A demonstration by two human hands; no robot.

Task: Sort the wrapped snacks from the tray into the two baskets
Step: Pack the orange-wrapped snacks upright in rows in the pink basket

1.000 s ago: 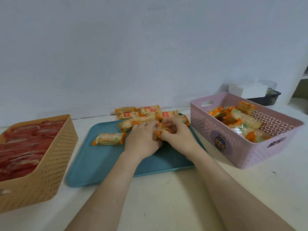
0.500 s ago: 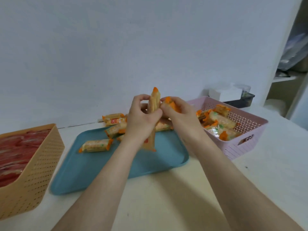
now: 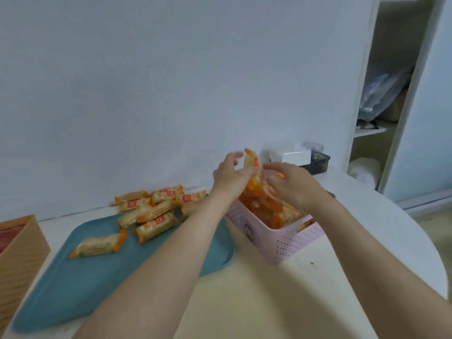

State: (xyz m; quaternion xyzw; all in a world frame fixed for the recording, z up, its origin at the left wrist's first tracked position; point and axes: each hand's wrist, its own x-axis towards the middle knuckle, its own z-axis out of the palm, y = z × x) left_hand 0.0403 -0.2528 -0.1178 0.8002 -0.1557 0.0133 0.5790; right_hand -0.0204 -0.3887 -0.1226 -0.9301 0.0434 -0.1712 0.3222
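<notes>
Both hands hover over the pink basket (image 3: 288,243), which stands on the tabletop (image 3: 244,302) at 3 o'clock of the teal tray (image 3: 97,277), just beside its edge. The left hand (image 3: 230,177) pinches a wrapped snack (image 3: 252,162) between thumb and curled fingers (image 3: 236,155), holding it upright with its orange end at 12 o'clock, above the basket's near-left corner. The right hand (image 3: 293,184) is just at 3 o'clock of that snack, its fingers bent downward over the basket. A scrap of orange shows at their tips, but motion blur hides whether they grip anything. Inside the pink basket lies a jumble of orange-ended packets (image 3: 274,209).

On the tray a heap of snacks (image 3: 156,209) sits at the 12 o'clock edge, some spilling past the rim towards the wall. A single snack (image 3: 97,244) lies apart from the heap at its 8 o'clock. At 9 o'clock of the tray stands a tan basket (image 3: 22,250) with red contents, cut off by the frame.

Behind the pink basket, at its 12 o'clock, a white box (image 3: 294,155) rests on a dark container (image 3: 318,162)
</notes>
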